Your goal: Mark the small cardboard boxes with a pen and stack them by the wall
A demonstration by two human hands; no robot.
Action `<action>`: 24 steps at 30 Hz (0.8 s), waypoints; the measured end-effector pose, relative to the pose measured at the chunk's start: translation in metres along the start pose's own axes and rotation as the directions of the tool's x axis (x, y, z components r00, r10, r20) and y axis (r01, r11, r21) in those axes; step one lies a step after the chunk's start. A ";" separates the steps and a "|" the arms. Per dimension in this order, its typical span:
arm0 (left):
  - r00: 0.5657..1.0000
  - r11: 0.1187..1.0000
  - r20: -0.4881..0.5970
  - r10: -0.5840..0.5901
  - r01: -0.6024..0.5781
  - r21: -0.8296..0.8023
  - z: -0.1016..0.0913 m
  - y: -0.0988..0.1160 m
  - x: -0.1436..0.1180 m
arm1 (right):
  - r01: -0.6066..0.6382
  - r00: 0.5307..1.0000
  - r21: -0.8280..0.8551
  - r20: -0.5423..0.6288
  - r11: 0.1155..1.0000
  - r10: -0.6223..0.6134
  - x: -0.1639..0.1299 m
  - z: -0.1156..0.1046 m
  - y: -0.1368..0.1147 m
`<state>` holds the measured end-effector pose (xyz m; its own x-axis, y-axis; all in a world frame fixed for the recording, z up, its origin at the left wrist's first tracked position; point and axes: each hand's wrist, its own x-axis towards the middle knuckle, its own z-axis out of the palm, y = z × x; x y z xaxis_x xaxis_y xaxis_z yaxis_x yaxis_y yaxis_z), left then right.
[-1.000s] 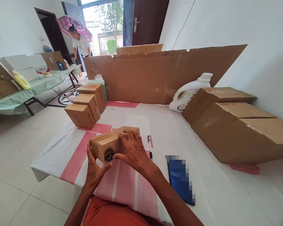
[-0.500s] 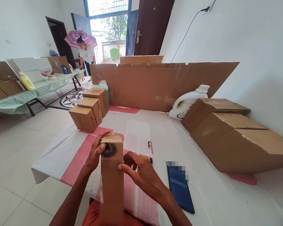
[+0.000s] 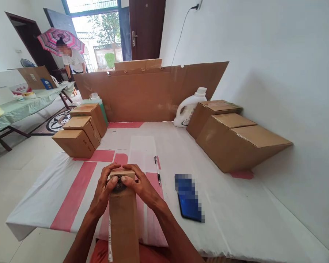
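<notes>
A long, narrow cardboard box (image 3: 123,223) stands up from my lap at the table's near edge. Near its upper end is a dark round spot (image 3: 118,187), partly covered by my thumbs; whether it is a hole or a separate piece I cannot tell. My left hand (image 3: 102,191) grips the box's upper left side, thumb on the dark spot. From the right, my right hand (image 3: 144,189) curls over the top with its thumb beside the other one. A pen (image 3: 157,171) and a dark blue flat device (image 3: 190,209), partly pixelated, lie to the right.
Stepped cardboard boxes stand at left (image 3: 74,140) and right (image 3: 219,140). Behind them are a white jug (image 3: 190,109), a green-liquid bottle (image 3: 102,107) and an upright cardboard panel (image 3: 142,96). A person (image 3: 74,60) bends by a green-covered table (image 3: 38,104), near a pink umbrella (image 3: 61,38).
My right hand has moved from the box's right side up to its top, and its thumb now touches the dark spot. The camera view has swung right.
</notes>
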<state>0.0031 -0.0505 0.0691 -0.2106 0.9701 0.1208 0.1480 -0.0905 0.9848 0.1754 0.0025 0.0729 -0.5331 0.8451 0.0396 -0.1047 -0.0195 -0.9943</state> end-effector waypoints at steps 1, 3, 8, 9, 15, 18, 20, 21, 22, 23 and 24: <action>1.000 0.999 0.024 0.001 -0.002 0.032 -0.003 0.001 -0.001 | 0.014 1.000 0.005 0.013 1.000 -0.014 0.000 0.002 0.001; 0.995 0.997 0.098 -0.002 -0.005 0.072 -0.008 0.005 -0.002 | 0.045 0.999 0.019 0.027 0.999 -0.045 -0.003 0.004 0.005; 0.992 0.995 0.122 0.028 -0.039 0.089 -0.002 0.012 -0.005 | 0.053 0.994 -0.194 -0.081 0.980 -0.070 -0.009 -0.015 0.018; 0.994 0.994 0.105 0.037 -0.047 0.095 0.001 0.013 -0.006 | -0.020 0.984 -0.320 -0.172 0.947 -0.037 -0.008 -0.024 0.021; 0.995 0.997 0.098 0.033 -0.039 0.060 0.015 0.012 -0.006 | -0.517 0.796 -0.575 -0.595 0.634 0.109 0.004 -0.085 0.051; 0.989 0.998 0.140 0.038 -0.045 0.044 0.018 0.007 -0.006 | -0.584 0.762 -0.557 -0.628 0.590 0.161 0.011 -0.101 0.066; 0.985 0.999 0.165 0.045 -0.048 0.016 0.018 0.004 -0.007 | -0.572 0.761 -0.533 -0.628 0.623 0.162 0.016 -0.105 0.072; 0.983 0.999 0.180 0.048 -0.048 -0.004 0.018 0.003 -0.007 | -0.553 0.765 -0.516 -0.626 0.655 0.152 0.017 -0.106 0.073; 0.979 0.999 0.197 0.051 -0.047 -0.025 0.017 0.003 -0.007 | -0.524 0.769 -0.492 -0.623 0.695 0.139 0.017 -0.106 0.072; 0.973 0.998 0.223 0.053 -0.046 -0.039 0.016 0.002 -0.007 | -0.485 0.774 -0.462 -0.621 0.743 0.120 0.016 -0.105 0.069; 0.966 0.998 0.254 0.054 -0.045 -0.042 0.014 0.002 -0.006 | -0.439 0.778 -0.427 -0.620 0.790 0.097 0.014 -0.103 0.064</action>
<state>0.0183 -0.0534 0.0690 0.0496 0.9892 0.1382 0.1170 -0.1431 0.9828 0.2478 0.0681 -0.0002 0.0959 0.9873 -0.1270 0.5100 -0.1583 -0.8455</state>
